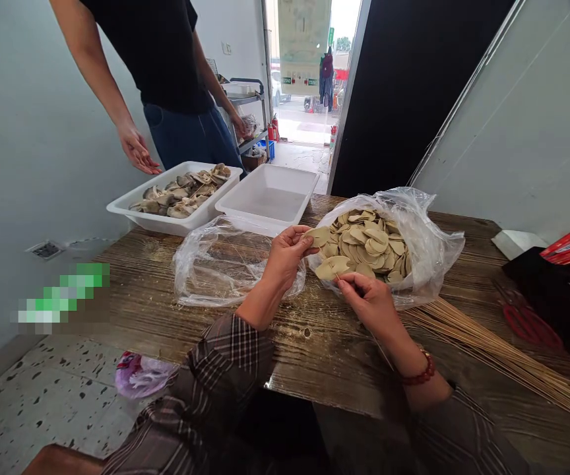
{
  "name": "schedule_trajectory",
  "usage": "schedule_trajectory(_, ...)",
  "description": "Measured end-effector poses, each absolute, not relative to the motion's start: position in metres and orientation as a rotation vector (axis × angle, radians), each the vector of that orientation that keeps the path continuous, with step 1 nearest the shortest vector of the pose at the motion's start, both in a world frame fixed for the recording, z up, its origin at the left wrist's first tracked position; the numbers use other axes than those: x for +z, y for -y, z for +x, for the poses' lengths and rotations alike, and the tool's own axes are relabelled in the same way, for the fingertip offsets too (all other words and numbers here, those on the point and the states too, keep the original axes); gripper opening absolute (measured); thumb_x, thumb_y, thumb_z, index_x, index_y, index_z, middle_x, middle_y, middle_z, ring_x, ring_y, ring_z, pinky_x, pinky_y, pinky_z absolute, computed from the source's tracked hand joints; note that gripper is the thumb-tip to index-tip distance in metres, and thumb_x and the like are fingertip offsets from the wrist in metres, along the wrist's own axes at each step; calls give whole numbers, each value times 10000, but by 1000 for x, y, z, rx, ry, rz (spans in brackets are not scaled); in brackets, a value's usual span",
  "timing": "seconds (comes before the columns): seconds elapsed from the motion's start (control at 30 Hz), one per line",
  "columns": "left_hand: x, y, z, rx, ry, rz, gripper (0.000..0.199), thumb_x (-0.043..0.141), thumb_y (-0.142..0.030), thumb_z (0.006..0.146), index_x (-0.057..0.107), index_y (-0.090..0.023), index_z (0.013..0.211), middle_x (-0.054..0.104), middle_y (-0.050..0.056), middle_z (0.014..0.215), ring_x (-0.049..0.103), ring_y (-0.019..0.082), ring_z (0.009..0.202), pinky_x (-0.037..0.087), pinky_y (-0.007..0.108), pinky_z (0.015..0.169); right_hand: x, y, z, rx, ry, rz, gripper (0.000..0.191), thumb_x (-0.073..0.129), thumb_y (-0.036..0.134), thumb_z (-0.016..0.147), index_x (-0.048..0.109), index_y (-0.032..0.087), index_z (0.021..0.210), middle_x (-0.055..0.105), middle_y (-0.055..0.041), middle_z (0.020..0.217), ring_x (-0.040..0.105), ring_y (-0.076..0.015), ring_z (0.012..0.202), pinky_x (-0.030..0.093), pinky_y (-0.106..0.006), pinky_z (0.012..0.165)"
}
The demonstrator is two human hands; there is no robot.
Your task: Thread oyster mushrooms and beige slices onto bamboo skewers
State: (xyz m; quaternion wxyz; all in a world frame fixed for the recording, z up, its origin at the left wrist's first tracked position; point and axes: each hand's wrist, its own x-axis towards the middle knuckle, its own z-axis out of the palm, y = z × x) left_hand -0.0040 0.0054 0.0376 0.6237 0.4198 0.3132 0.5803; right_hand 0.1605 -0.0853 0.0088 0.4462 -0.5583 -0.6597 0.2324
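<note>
My left hand [287,254] pinches a flat, oval tan slice [319,236] between thumb and fingers at the edge of the open plastic bag [436,254]. Fingers closed, my right hand [370,300] grips a thin bamboo skewer [382,351], whose lower end sticks out below the palm. At the skewer's upper end, another tan slice [333,268] sits just beyond my right fingertips. Many more oval slices [371,241] fill the clear bag behind both hands. Loose bamboo skewers [503,353] lie in a bundle to the right of my right wrist.
A white tub [166,224] of mushrooms [181,194] stands at the back left, beside another white tub [270,198]. Crumpled clear plastic [200,270] lies left of my hands. Red-handled scissors [530,323] and a black box [552,290] are at right. A person [166,72] stands behind the tubs.
</note>
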Motion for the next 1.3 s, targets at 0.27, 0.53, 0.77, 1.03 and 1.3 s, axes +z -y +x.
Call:
schedule_trajectory(0.27,38,-5,-4,1328,-733,976,332,848,-281,592,654,-145,825,695,13,795,649,118,697,561,253,673,7,84,161,549,1632,-1363,242,554,339,857,730,177,824,684,-14,658,550,-136,561,396,-260,548)
schedule_trajectory(0.53,34,-4,0,1393,-793,1129,194,792,-241,632,694,-142,767,677,6,800,621,114,726,555,255,696,5,82,161,526,1617,-1391,240,555,331,856,732,178,803,664,-6,624,540,-130,543,382,-251,535)
schedule_trajectory(0.77,33,-3,1,1383,-836,1197,149,763,-218,658,718,-150,782,681,6,788,609,103,701,531,253,719,4,82,161,511,1616,-1414,239,554,325,862,731,176,802,653,-5,617,543,-132,552,375,-254,549)
schedule_trajectory(1.03,31,0,6,1316,-790,1157,204,798,-250,634,712,-139,782,682,17,780,630,119,731,542,261,729,5,80,161,464,1598,-1413,251,548,332,872,726,176,789,661,-14,633,553,-137,563,389,-253,556)
schedule_trajectory(1.3,32,-2,2,1276,-716,924,337,851,-264,564,655,-128,802,668,17,788,648,135,703,573,294,681,3,82,160,374,1654,-1350,231,558,316,883,736,184,819,685,-13,648,566,-139,550,426,-259,556)
